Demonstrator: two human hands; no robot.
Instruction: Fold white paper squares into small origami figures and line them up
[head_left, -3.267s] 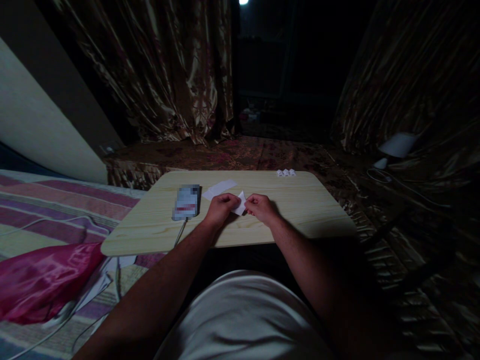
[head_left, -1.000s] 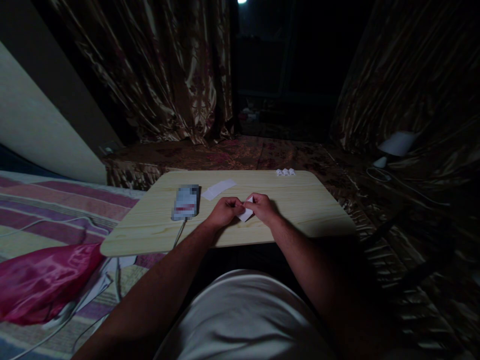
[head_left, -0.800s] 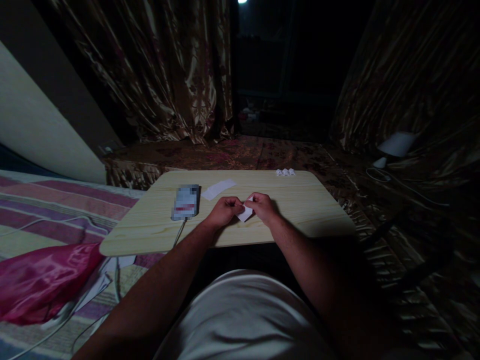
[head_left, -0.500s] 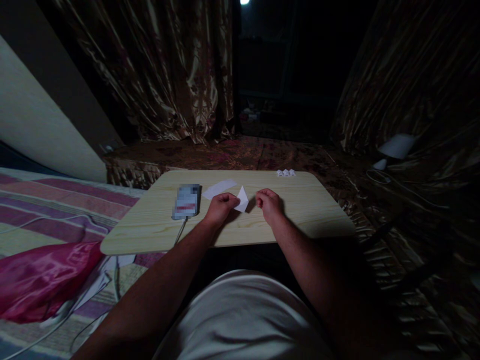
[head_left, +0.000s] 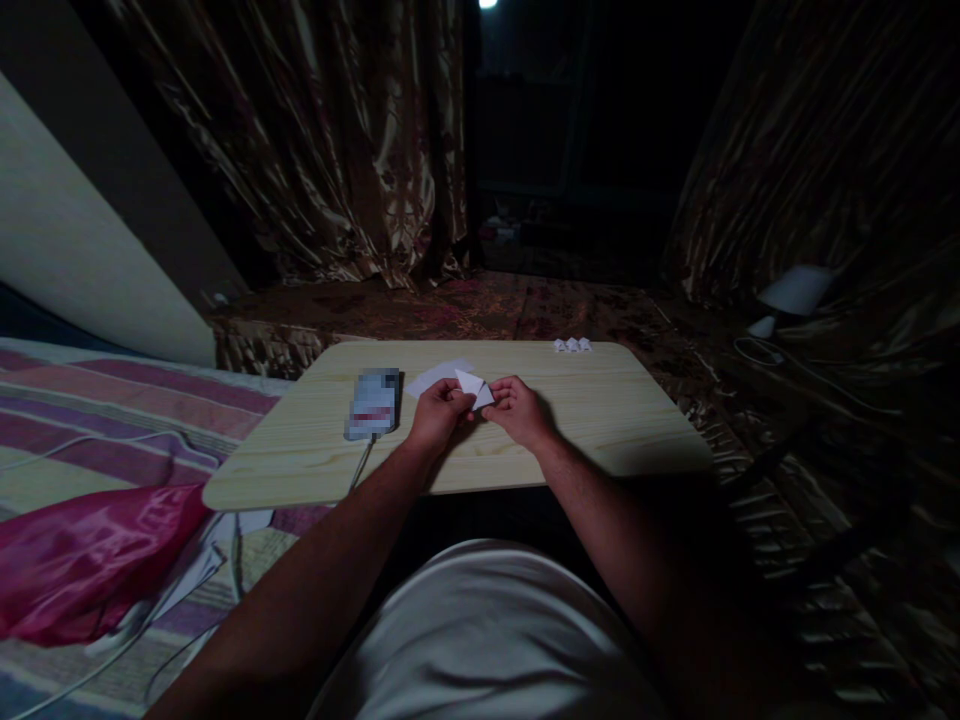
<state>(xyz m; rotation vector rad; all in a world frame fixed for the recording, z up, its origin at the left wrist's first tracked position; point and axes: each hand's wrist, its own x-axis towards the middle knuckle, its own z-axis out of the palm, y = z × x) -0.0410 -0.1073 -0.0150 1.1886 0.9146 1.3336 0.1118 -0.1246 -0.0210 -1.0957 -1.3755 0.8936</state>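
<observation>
A small white piece of folded paper (head_left: 472, 384) with pointed, triangular flaps is between my hands, over the middle of the wooden table (head_left: 600, 430). My left hand (head_left: 438, 415) pinches its left side, thumb on top. At its right edge, the thumb and fingertips of my right hand (head_left: 520, 408) close on a flap. Behind my left hand a flat white sheet of paper (head_left: 444, 373) lies on the table, partly covered by the hand.
A phone (head_left: 373, 403), blurred out, lies left of my hands with a cable (head_left: 361, 465) running off the near edge. Three small folded paper pieces (head_left: 572, 345) sit at the far edge. On the left are a striped bed (head_left: 247, 410) and a pink cloth (head_left: 90, 560); a lamp (head_left: 799, 290) is at right.
My right hand has moved left and taken hold of the paper's right side. The paper has turned and its outline has changed from one tall point to several flaps.
</observation>
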